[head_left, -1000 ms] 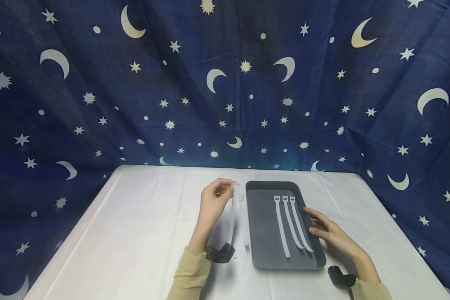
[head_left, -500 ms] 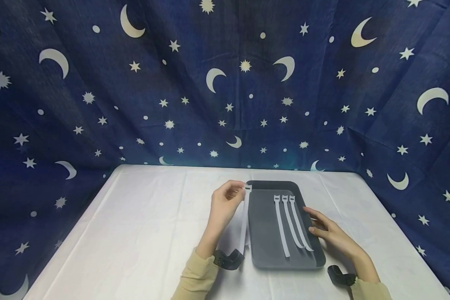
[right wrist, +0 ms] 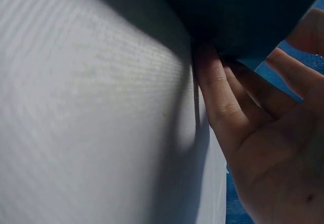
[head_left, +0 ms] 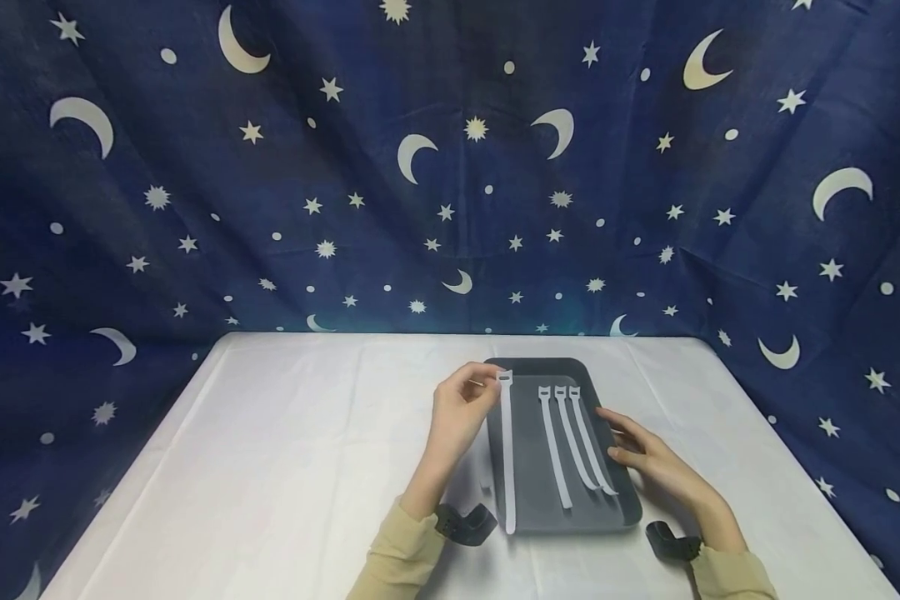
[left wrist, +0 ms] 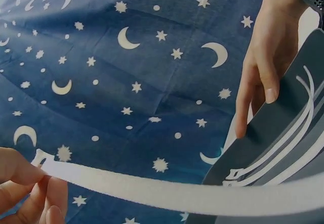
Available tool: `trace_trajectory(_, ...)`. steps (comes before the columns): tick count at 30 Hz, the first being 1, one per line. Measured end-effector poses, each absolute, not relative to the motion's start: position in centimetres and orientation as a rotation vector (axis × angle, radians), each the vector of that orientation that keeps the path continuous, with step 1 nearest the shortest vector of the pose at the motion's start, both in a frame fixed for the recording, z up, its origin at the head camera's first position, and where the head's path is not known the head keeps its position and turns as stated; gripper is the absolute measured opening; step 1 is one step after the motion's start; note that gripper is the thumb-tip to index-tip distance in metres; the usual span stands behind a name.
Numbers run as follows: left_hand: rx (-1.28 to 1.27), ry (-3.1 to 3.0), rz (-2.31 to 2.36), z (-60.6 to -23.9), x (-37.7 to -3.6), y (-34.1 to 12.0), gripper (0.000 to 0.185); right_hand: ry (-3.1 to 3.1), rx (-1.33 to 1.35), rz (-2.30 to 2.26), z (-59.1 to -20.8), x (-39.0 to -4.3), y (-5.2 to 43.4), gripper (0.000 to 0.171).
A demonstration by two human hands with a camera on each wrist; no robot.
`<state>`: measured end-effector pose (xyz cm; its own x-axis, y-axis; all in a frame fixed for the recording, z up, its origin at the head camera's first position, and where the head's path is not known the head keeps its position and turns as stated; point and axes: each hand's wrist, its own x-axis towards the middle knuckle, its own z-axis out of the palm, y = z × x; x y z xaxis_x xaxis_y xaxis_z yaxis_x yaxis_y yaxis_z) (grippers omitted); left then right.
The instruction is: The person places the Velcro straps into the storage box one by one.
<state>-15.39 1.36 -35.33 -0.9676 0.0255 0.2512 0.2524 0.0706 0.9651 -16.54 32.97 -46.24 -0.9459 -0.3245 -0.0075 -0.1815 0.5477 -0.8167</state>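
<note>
My left hand [head_left: 461,412] pinches the slotted head of a white hook-and-loop cable tie [head_left: 507,458] between thumb and fingers. The strap hangs over the left side of a dark grey tray [head_left: 528,508], its tail reaching the near edge in the head view. Inside the tray, three similar ties [head_left: 556,454] lie side by side, heads toward the far end, two with curved tails. My right hand [head_left: 656,462] touches the tray's right side, its fingers extended along the outer wall; in the right wrist view the fingertips [right wrist: 210,67] are tucked against the tray's underside.
Another white strap [head_left: 484,475] lies on the white-covered table [head_left: 285,467] just left of the tray, mostly hidden by my left hand. A dark blue curtain [head_left: 330,167] with moons and stars rises behind the table's far edge. Each wrist wears a black camera [head_left: 467,525].
My left hand has carried its cable tie rightward, from beside the tray to over its left part. The right hand stays at the tray's side. The head view has shifted slightly.
</note>
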Motion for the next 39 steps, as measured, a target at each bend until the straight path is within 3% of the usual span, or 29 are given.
trace_trajectory(7,-0.336,-2.148,-2.037,-37.9,-18.0,2.7,0.016,2.605,-0.379,-1.373,-46.2,-16.7,32.9,0.063)
trace_trajectory(16,-0.361,-2.241,-2.073,-36.4,-18.8,3.4,0.018,2.618,-0.403,-1.355,-46.2,-16.6,32.8,0.062)
trace_trajectory(24,-0.338,-2.285,-2.079,-39.3,-21.7,4.6,0.019,2.612,-0.378,-1.363,-46.1,-16.6,32.8,0.063)
trace_trajectory(39,-0.242,-2.397,-2.043,-41.1,-23.9,6.5,0.017,2.637,-0.389,-1.334,-46.2,-16.7,32.9,0.062)
